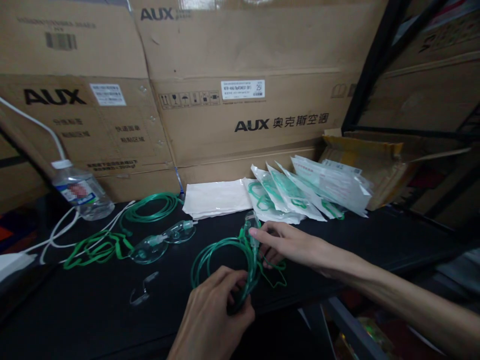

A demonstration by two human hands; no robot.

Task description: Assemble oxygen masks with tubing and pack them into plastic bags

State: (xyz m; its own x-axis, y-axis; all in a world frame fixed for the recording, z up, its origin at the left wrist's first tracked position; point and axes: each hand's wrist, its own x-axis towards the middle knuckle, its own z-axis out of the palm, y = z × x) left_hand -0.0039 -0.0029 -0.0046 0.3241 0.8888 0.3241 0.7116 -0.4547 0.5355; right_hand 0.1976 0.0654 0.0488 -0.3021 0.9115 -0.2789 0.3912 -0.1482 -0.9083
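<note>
Gripping the near side of a green tubing coil (248, 257) on the black table (75, 310), the left hand (215, 312) is closed around it. Just beyond, the right hand (290, 245) pinches the coil's far-right loops. Farther left lies a clear mask (150, 248); sealed packets (300, 197) fan out far right, against cardboard boxes (243, 55).

Dim overall; light falls from above onto the cardboard boxes (240, 115). The black counter (75, 310) reads near-featureless. Edges bend with wide-angle distortion; corners soft, slight blur throughout.
</note>
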